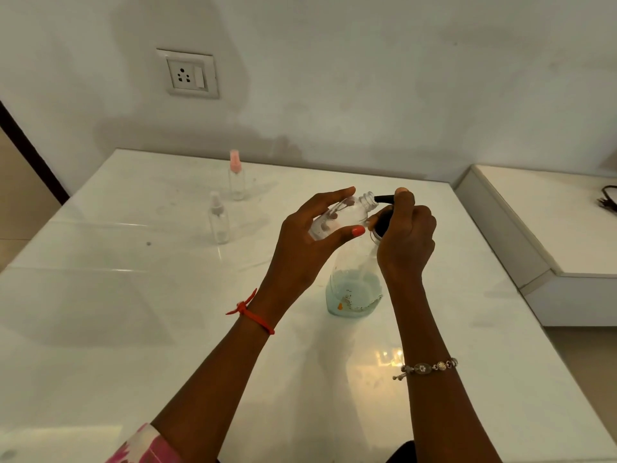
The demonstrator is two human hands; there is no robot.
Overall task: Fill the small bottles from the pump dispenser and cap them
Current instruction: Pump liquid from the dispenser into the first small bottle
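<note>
Small bottle tilts, mouth at the pump dispenser spout. Left hand grips it; right hand clasps the pump head.

We see a white tabletop, a clear pump dispenser with a black head and pale blue-green liquid, a bottle capped pink, a red thread and a pink-and-white patterned sleeve.

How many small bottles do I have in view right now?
3. An uncapped bottle tilted in the left hand at the pump dispenser; on the table, far left, the pink-capped bottle and, nearer, the clear-capped bottle. None looks hidden.
</note>
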